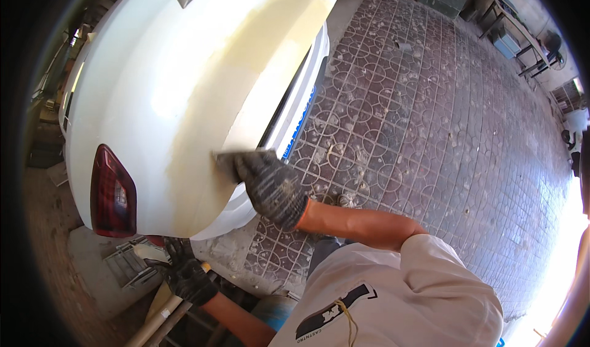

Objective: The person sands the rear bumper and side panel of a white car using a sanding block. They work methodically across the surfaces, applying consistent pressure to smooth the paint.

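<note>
My right hand, in a dark grey knit work glove with an orange cuff, is closed around a flat dark pad. The pad is blurred and lies against the yellowish patch on the rear lid of a white car. My left hand, gloved in black, is below the lid's lower corner, near the red tail light. Its fingers stand apart. A pale rounded thing shows beside them; whether they touch it I cannot tell.
Below my left hand are a pale pole and a metal rack. The bumper juts out under the lid. Patterned tiles cover the floor to the right. A bench and a blue box stand far off.
</note>
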`<state>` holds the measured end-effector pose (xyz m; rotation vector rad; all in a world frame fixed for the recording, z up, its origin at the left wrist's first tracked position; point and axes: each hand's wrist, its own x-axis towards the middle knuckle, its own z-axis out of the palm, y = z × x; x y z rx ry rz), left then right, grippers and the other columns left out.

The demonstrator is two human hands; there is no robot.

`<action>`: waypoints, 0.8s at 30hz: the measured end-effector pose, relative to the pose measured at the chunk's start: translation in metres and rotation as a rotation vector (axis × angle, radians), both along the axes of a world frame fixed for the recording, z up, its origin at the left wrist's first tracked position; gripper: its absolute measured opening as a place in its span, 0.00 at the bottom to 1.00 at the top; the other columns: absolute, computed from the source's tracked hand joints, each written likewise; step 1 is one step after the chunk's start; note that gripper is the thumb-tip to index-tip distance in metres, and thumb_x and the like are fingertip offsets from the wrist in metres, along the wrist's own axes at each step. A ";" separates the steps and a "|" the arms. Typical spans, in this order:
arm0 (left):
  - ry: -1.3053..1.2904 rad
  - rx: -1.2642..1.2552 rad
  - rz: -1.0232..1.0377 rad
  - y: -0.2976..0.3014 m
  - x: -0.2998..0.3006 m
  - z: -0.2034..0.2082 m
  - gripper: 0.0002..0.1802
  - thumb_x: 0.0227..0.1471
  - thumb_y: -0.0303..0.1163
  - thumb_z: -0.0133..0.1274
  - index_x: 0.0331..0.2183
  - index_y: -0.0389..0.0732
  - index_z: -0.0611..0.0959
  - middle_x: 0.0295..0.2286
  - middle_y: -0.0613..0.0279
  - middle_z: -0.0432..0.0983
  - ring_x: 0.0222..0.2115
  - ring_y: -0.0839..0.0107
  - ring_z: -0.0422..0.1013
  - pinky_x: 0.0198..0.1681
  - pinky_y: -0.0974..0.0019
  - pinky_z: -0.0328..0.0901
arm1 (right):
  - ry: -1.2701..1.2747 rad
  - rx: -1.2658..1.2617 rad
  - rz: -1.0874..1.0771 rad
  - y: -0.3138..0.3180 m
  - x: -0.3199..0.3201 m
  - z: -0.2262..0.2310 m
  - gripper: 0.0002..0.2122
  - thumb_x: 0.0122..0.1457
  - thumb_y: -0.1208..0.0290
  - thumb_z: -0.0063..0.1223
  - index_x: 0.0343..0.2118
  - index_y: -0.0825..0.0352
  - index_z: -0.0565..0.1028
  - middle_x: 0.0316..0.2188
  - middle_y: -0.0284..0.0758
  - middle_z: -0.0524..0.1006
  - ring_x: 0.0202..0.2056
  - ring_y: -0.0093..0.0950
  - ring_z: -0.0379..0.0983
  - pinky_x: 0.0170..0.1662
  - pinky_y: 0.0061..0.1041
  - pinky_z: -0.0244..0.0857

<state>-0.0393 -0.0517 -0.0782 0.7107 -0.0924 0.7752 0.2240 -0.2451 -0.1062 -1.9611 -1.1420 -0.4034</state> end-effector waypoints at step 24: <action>0.741 0.005 0.739 -0.159 0.127 -0.003 0.17 0.66 0.32 0.55 0.53 0.36 0.77 0.45 0.60 0.77 0.41 0.71 0.74 0.43 0.70 0.72 | 0.419 -0.151 0.770 -0.106 0.061 0.110 0.15 0.62 0.78 0.57 0.53 0.66 0.77 0.47 0.42 0.79 0.47 0.37 0.79 0.50 0.32 0.76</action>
